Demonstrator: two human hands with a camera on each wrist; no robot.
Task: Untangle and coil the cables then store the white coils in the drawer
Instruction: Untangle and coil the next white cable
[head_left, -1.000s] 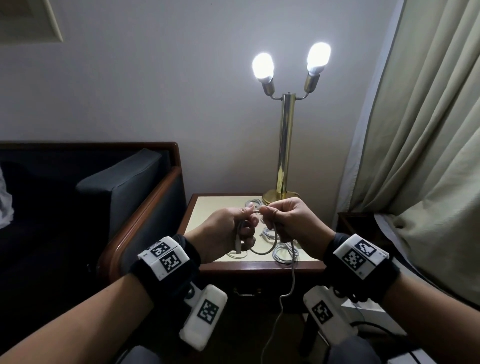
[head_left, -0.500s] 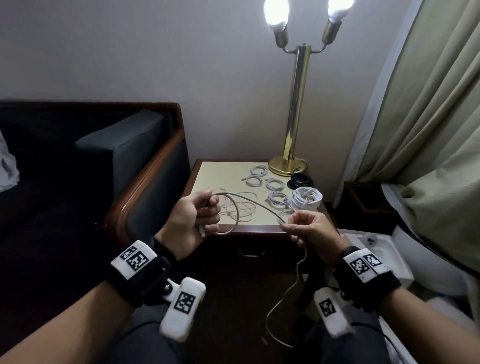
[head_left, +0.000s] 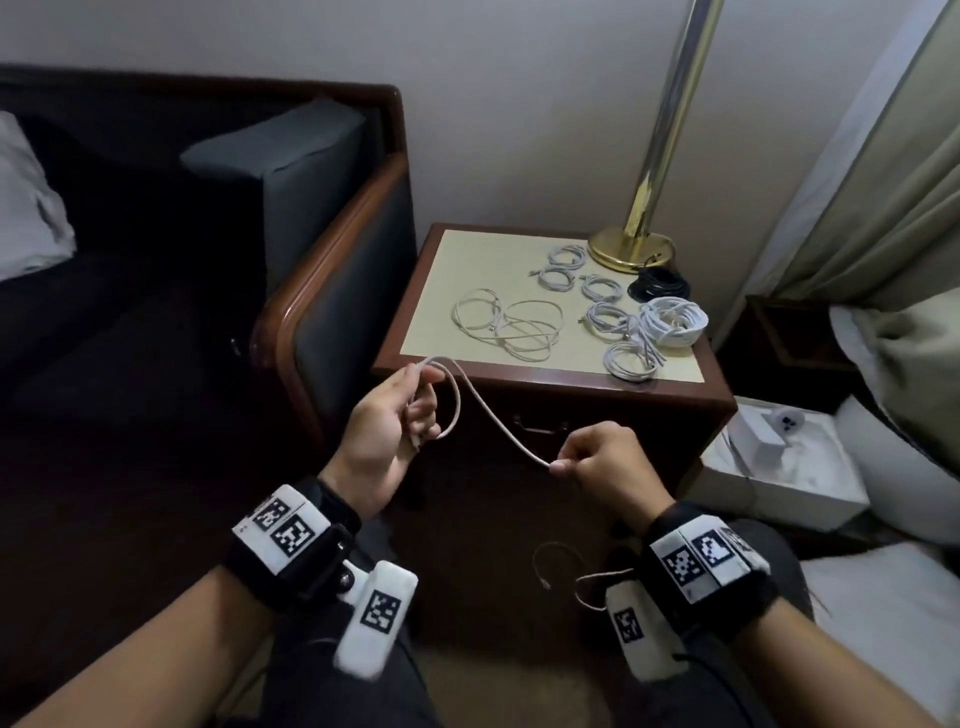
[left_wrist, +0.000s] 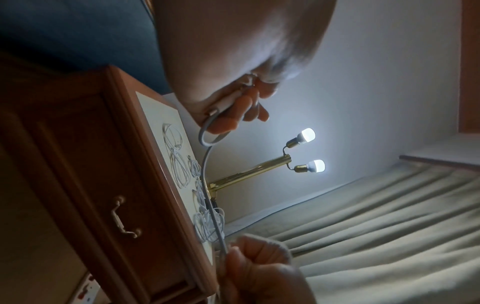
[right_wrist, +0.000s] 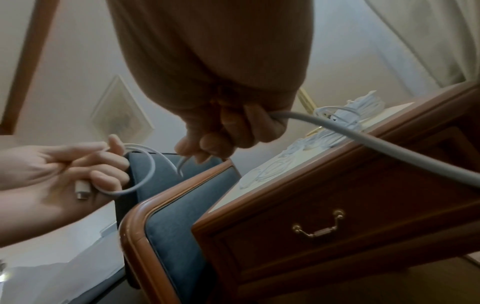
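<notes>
A white cable (head_left: 488, 410) stretches between my hands in front of the nightstand (head_left: 550, 374). My left hand (head_left: 400, 415) holds its plug end (right_wrist: 82, 190) and one small loop (right_wrist: 145, 170) of it. My right hand (head_left: 587, 457) pinches the cable farther along, and the free tail (head_left: 561, 566) hangs down past my right wrist. On the nightstand top lie a loose white cable (head_left: 509, 322), several small white coils (head_left: 602, 312), a bigger white bundle (head_left: 672, 319) and a black coil (head_left: 658, 283). The drawer (right_wrist: 319, 228) below is closed.
A brass lamp (head_left: 631, 249) stands at the nightstand's back right. A dark sofa with a wooden arm (head_left: 322, 291) is on the left. Curtains (head_left: 878, 171) hang on the right, and a white box (head_left: 779, 467) lies on the floor beside the nightstand.
My hands have come back from over the nightstand, down in front of the drawer, and moved apart. The cable between them is drawn out longer, and the view has tilted down.
</notes>
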